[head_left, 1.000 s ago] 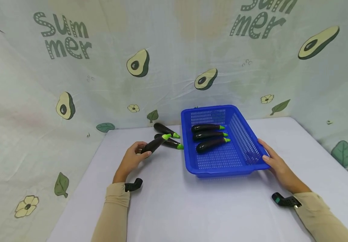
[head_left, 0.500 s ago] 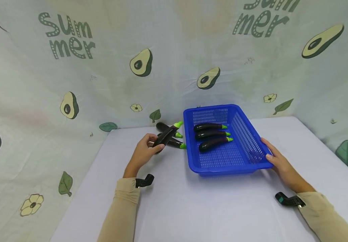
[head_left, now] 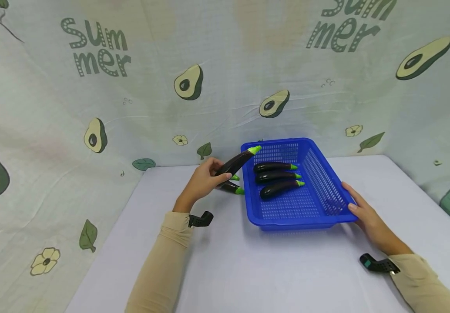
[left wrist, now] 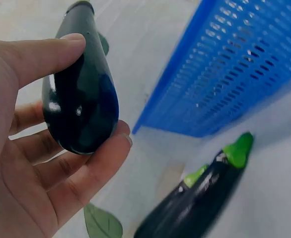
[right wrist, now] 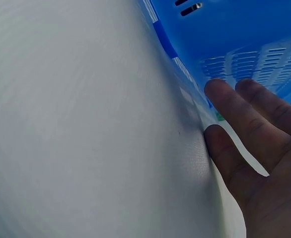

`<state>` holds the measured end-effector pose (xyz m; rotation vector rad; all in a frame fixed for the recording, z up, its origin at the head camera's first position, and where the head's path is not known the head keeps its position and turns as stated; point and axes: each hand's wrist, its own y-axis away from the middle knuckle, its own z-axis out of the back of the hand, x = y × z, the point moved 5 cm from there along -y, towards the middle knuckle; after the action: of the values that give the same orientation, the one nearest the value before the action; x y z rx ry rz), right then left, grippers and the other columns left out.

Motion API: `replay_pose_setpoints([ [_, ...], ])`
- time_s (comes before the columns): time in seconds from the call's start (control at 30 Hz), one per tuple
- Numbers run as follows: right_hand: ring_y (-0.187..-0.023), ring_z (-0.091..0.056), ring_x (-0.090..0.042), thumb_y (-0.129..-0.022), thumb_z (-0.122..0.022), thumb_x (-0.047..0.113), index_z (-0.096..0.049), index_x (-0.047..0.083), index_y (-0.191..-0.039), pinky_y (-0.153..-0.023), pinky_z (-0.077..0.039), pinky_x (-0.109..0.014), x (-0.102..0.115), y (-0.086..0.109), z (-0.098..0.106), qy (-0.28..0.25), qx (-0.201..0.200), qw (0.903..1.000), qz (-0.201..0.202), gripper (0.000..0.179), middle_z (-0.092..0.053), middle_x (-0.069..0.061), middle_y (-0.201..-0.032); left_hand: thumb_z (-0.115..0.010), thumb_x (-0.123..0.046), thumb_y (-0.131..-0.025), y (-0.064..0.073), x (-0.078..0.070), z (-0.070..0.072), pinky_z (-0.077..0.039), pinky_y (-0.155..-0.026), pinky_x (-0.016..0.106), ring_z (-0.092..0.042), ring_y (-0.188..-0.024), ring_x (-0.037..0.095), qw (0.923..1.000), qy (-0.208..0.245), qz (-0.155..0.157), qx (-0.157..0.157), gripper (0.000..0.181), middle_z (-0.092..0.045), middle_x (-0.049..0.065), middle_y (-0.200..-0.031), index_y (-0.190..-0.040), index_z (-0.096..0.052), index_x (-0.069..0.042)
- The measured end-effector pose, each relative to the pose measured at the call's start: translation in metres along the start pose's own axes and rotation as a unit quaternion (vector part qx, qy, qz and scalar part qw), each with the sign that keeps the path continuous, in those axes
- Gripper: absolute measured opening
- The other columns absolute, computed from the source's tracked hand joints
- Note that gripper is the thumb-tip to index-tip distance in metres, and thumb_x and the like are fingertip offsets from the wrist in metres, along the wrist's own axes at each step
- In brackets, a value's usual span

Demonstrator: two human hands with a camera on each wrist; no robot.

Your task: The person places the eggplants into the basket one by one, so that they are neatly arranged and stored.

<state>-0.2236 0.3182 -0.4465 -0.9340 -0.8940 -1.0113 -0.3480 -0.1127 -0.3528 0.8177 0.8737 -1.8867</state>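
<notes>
My left hand [head_left: 203,182] grips a dark purple eggplant [head_left: 234,164], thumb on one side and fingers beneath. The eggplant slants up to the right, its green stem end overlapping the left rim of the blue plastic basket [head_left: 287,226] in the head view. Its rounded end [left wrist: 81,119] faces the left wrist camera. My right hand [head_left: 370,219] holds the basket's right front corner, thumb over the rim; three fingers [right wrist: 254,124] extend by its underside in the right wrist view. Inside the basket lie three eggplants [head_left: 277,177] side by side, green stems to the right.
Two more eggplants [left wrist: 195,198] lie on the white table [head_left: 280,274] beside the basket's left wall, partly hidden behind my left hand in the head view. A printed cloth [head_left: 225,87] hangs behind the table.
My left hand has moved right and away from me with the eggplant, bringing its stem end from left of the basket over the rim. My right hand keeps its hold on the basket corner.
</notes>
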Motion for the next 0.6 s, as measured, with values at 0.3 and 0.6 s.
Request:
replay_pose_setpoints([
  [0.3,-0.128,-0.036,0.009,-0.11,-0.026,0.018,-0.005,0.023,-0.163,-0.094,-0.037,-0.01,0.002,-0.002,-0.002,-0.019,0.005,0.9992,0.035,0.057,-0.005,-0.02,-0.165,-0.076,-0.03,-0.092,-0.017,-0.021,-0.017,-0.06,-0.072,0.037,-0.069,-0.092,0.023,0.9992,0.016,-0.002,0.038,0.043,-0.066,0.01,-0.108,-0.123,-0.057,-0.008],
  [0.6,-0.126,-0.038,0.012,-0.11,-0.027,0.018,-0.007,0.024,-0.163,-0.093,-0.037,-0.009,0.001,0.002,-0.001,-0.016,0.001,0.9996,0.025,0.057,-0.01,-0.009,-0.165,-0.078,-0.028,-0.09,-0.027,-0.033,-0.032,-0.059,-0.075,0.041,-0.067,-0.093,0.022,0.9987,-0.004,0.0,0.051,0.046,-0.063,0.011,-0.118,-0.127,-0.058,-0.009],
])
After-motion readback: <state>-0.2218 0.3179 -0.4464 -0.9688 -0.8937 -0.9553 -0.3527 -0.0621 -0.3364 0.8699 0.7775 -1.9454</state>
